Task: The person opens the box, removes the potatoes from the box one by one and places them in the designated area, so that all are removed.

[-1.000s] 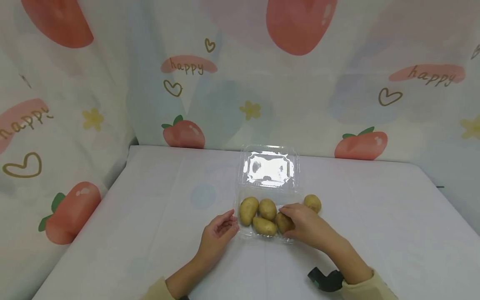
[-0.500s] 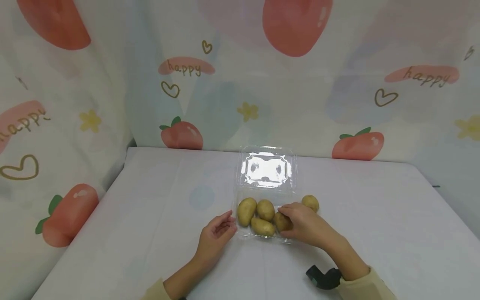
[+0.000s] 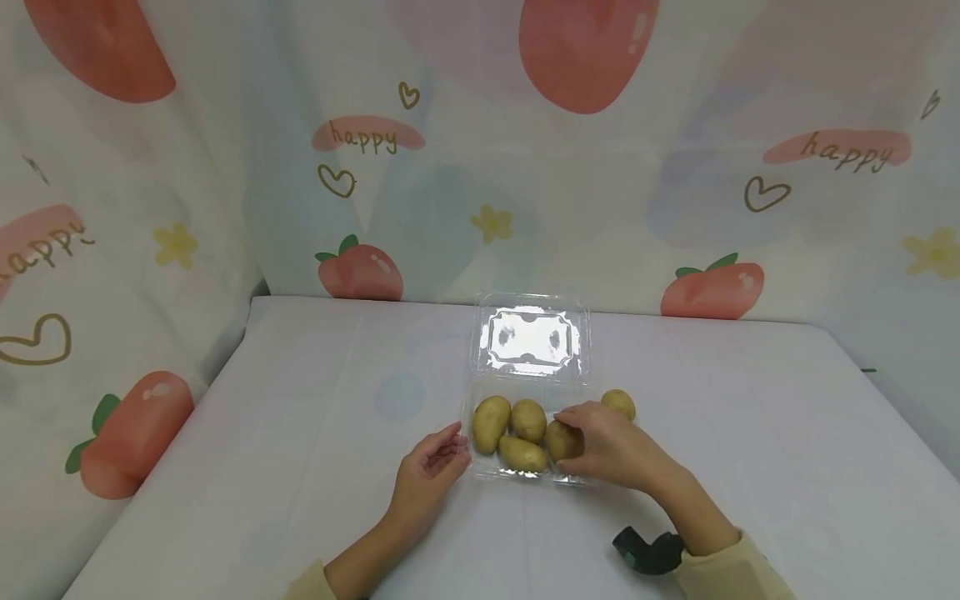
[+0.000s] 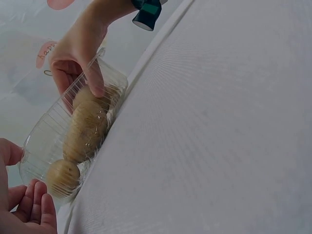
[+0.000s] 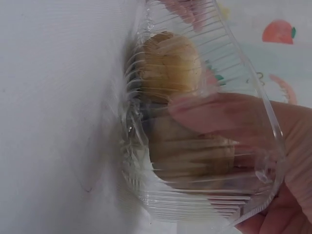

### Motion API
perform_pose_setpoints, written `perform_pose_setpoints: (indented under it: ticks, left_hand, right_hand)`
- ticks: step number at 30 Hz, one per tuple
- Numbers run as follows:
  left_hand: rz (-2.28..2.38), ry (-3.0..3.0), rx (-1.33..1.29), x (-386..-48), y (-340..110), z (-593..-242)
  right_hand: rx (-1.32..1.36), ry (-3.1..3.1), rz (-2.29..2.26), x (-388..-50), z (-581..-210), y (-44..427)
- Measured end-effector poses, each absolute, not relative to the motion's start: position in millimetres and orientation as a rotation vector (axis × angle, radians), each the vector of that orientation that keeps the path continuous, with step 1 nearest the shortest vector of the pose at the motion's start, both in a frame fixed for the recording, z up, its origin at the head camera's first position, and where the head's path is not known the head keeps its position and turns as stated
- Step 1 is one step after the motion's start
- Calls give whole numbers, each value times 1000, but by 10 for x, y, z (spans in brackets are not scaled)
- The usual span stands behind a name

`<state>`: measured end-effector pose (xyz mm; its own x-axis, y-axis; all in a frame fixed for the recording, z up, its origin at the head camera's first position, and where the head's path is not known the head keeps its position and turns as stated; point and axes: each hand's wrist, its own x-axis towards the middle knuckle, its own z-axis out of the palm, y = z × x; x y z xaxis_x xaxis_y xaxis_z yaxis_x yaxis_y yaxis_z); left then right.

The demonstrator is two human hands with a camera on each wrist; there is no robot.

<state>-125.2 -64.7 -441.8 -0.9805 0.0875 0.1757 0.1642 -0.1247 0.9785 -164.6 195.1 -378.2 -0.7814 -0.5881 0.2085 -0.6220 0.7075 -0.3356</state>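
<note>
A clear plastic container [image 3: 495, 473] lies on the table with its lid [image 3: 531, 337] folded back, several potatoes [image 3: 522, 454] inside. At its right end my right hand [image 3: 618, 446] grips a potato [image 3: 562, 441] between thumb and fingers; the right wrist view shows this potato [image 5: 187, 151] through the ribbed wall. My left hand [image 3: 426, 479] is at the container's left edge, fingers loosely bent; in the left wrist view the left hand's [image 4: 24, 204] thumb and fingers are beside the rim, holding no potato.
One more potato [image 3: 618, 403] lies outside the container, behind my right hand. A black wrist device [image 3: 648, 552] is by the right sleeve. The white tablecloth [image 3: 315, 433] reaches back to a printed curtain [image 3: 585, 192].
The head view has shifted slightly, so everything appears a little further left. Both hands keep nearly the same places at the container, the right one still on its potato.
</note>
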Motion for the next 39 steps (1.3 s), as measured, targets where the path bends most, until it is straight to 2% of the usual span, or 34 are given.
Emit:
perform_pose_setpoints:
  ticks: [11, 39]
  left_hand:
    - [-2305, -2050, -281, -1239, -649, -4408]
    - [-2296, -2039, -299, -1249, -651, -4436]
  right_hand:
    - [1014, -2747, 794, -1662, -3746, 2002]
    - [1025, -2571, 843, -1721, -3577, 2267]
